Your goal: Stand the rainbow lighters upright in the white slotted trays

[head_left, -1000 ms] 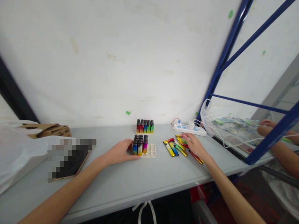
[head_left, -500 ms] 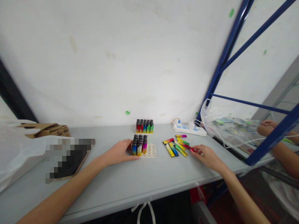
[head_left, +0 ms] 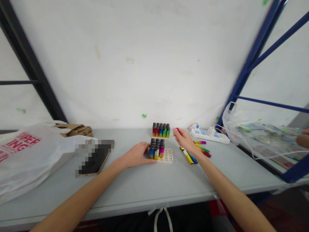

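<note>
Several upright lighters [head_left: 156, 153] fill the left part of a white holder tray [head_left: 168, 156]; the round holes on its right side are bare. My left hand [head_left: 139, 154] is wrapped round the tray's left side, thumb along its front edge. Above the table, right of the tray, my right hand [head_left: 182, 139] pinches a red lighter [head_left: 178, 130]. Loose colourful lighters [head_left: 187, 156] lie on the table, partly behind my right forearm. A second block of upright lighters [head_left: 161, 130] stands farther back.
A white power strip [head_left: 210, 135] with plugs and a cable sits at the back right. On the left are a plastic bag [head_left: 36, 154], folded cardboard [head_left: 77, 130] and a partly blurred dark phone [head_left: 95, 159]. Another person's hand [head_left: 303, 140] shows at the right edge.
My right hand has lifted a red lighter from the loose ones and moved left towards the tray. The view has turned right-to-left, so things appear farther right. My left hand stays at the tray.
</note>
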A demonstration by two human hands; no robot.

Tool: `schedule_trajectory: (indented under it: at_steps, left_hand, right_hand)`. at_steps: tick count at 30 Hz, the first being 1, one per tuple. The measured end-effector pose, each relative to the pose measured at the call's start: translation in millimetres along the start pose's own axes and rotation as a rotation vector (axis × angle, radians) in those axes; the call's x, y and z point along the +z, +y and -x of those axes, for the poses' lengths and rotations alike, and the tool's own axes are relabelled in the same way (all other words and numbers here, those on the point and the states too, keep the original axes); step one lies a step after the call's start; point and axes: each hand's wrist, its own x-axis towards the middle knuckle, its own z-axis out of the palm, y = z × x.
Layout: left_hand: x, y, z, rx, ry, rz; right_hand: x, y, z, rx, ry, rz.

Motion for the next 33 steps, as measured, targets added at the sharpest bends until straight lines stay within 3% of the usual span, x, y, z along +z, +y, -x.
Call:
schedule_trajectory:
  at_steps: [3, 5, 12, 33]
  left_hand:
    - [0.0, 1.6, -0.3, 0.002, -0.003, -0.012]
    - [0.3, 1.6, -0.7, 0.012, -0.007, -0.016]
    - [0.7, 0.1, -0.8, -0.003, -0.016, -0.028]
    - [-1.2, 1.8, -1.4, -0.024, -0.023, -0.001]
  right_hand:
    - [20.6, -1.3, -6.4, -0.093, 0.156, 0.105]
    - [28.0, 1.3, -1.6, -0.094, 0.186, 0.136]
    - [31.0, 12.0, 17.1, -0.068, 0.145, 0.108]
    - [30.1, 7.6, 20.1, -0.123, 0.087, 0.182]
